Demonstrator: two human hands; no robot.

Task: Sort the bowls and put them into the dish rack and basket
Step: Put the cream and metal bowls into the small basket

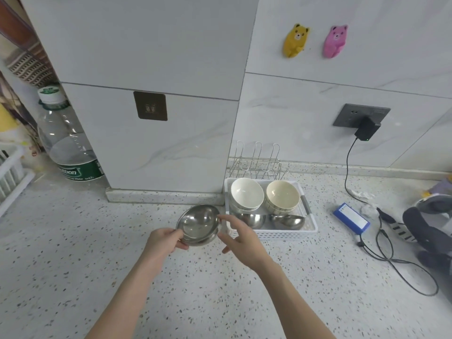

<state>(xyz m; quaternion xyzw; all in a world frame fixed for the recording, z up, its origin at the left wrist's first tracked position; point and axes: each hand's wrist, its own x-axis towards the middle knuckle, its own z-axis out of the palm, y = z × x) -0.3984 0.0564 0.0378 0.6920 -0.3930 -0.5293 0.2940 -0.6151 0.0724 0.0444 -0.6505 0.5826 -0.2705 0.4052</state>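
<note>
1. While the head camera looks down at the speckled counter (73,265), the count runs like this: two steel bowls nested in the person's hands, two steel bowls in the basket, and two ceramic stacks behind those.
2. Nested steel bowls (198,222): shiny and mirror-like, round, so no long axis; the mouths tip up and away toward the wall. They are held above the counter, just left of the white basket (310,227).
3. Left hand (162,243) grips the near-left rim, thumb on the inside and fingers curled beneath.
4. Right hand (241,237) is at the right rim, fingers spread and lightly bent, index tip touching the edge; whether it actually pinches the rim cannot be told.
5. Inside the basket, the front row holds one steel bowl (253,219) and a second steel bowl (288,221), both on edge with their rounded undersides facing the camera.
6. Behind them lean a white bowl stack (247,194) and a cream bowl stack (282,196), mouths open toward the camera.
7. One wire dish rack (256,163) stands against the wall, just behind the basket.
</note>
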